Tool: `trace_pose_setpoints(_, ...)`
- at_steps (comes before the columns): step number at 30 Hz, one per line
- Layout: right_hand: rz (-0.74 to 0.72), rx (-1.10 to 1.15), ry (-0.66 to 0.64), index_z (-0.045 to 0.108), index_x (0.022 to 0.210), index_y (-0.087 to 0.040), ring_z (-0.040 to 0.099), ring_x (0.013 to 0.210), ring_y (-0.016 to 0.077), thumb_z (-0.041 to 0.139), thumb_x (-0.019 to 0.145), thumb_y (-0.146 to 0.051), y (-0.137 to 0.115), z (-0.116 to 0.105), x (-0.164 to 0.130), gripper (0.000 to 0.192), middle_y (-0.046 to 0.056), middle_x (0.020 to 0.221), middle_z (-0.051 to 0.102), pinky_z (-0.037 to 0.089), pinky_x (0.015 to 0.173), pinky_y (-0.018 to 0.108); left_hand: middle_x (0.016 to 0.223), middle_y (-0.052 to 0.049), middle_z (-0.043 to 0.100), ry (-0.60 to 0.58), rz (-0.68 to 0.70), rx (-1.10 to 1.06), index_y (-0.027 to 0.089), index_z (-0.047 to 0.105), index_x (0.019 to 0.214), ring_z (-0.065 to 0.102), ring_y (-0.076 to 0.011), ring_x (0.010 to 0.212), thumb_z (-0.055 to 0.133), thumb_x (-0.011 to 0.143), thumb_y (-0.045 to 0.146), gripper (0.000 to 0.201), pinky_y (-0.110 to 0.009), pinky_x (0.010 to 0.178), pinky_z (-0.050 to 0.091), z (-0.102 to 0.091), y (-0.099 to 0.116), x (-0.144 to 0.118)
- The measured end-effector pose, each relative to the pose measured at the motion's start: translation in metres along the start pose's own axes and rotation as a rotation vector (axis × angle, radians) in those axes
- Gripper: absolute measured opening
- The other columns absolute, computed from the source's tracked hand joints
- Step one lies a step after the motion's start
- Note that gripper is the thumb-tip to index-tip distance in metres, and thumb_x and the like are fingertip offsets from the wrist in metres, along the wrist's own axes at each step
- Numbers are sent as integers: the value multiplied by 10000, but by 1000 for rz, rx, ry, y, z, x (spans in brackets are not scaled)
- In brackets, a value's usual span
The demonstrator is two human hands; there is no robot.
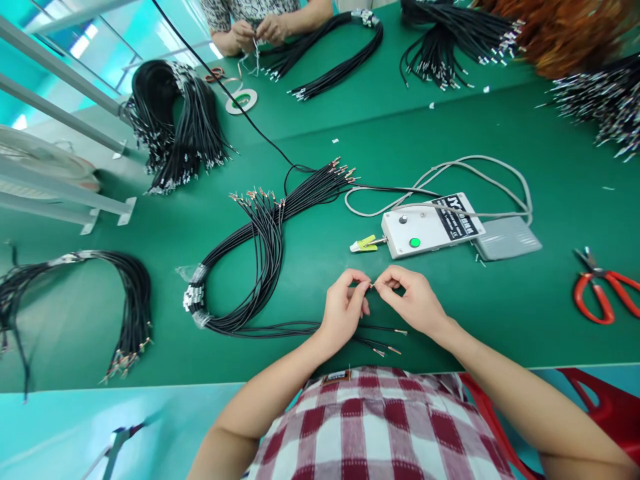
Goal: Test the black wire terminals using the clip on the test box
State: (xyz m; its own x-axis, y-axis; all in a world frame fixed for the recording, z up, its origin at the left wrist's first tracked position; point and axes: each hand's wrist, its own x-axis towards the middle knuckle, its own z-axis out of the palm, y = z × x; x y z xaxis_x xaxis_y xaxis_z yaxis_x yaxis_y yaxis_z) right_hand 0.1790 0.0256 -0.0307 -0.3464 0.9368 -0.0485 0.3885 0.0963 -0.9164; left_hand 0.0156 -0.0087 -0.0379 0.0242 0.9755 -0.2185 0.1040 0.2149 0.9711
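A big green table (350,133) fills most of the view. Many bundles of black wires lie on it. One fat bundle (175,123) sits far off to the left, and another bundle (125,300) curls near the left edge. In the middle a long looped wire bundle (255,253) lies spread out, with shiny metal tips at its far end. Loose ends from it run along the table right under the hands. To the right of that sits a white box (430,227) with a green button, and a yellow-green clip (364,245) sticks out of its left side. A grey pedal (507,239) lies just beside the box, joined by a grey cord (475,167). Red scissors (605,293) lie well apart, at the right edge. Across the table another person's hands (257,30) work on wires too. Close to the near edge, the left hand (344,310) and the right hand (413,300) meet just above the table. The fingers of both hands are pressed together, pinching a tiny wire tip (372,286) between them. The tip is in front of the white box, near the clip but not touching it.
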Motion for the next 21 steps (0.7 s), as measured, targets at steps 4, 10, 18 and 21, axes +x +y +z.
trace_pose_setpoints(4, -58, -85, -17, 625, 791, -227, 621, 722, 145, 577, 907, -218, 1, -5, -2, 126, -20, 777, 666, 458, 682, 276, 848, -45, 648, 71, 332, 357, 194, 602, 907, 623, -150, 795, 490, 962, 239, 133, -271, 741, 495, -5, -4, -2)
trace_pose_setpoints(10, -283, -535, 77, 669, 1058, -214, 677, 913, 194, 632, 930, -296, -1, -13, -1, 156, 23, 1027, 743, 427, 804, 341, 746, -6, 622, 43, 145, 214, 183, 577, 866, 577, -116, 648, 518, 947, 241, 116, -228, 614, 442, -13, -5, 11)
trace_pose_setpoints(18, -656, -914, 77, 676, 842, -199, 639, 804, 162, 557, 973, -184, -12, -9, 19, 178, -2, 817, 743, 345, 769, 361, 736, -4, 598, -3, 145, 238, 177, 576, 832, 540, -107, 631, 533, 928, 237, 121, -215, 578, 397, -25, 0, 19)
trace_pose_setpoints(21, -626, -985, 119, 675, 985, -184, 622, 958, 195, 595, 958, -215, -16, -14, 35, 90, 30, 1000, 749, 331, 785, 368, 724, -5, 603, 54, 122, 194, 177, 576, 844, 534, -104, 606, 547, 916, 244, 103, -214, 560, 388, -35, -3, 29)
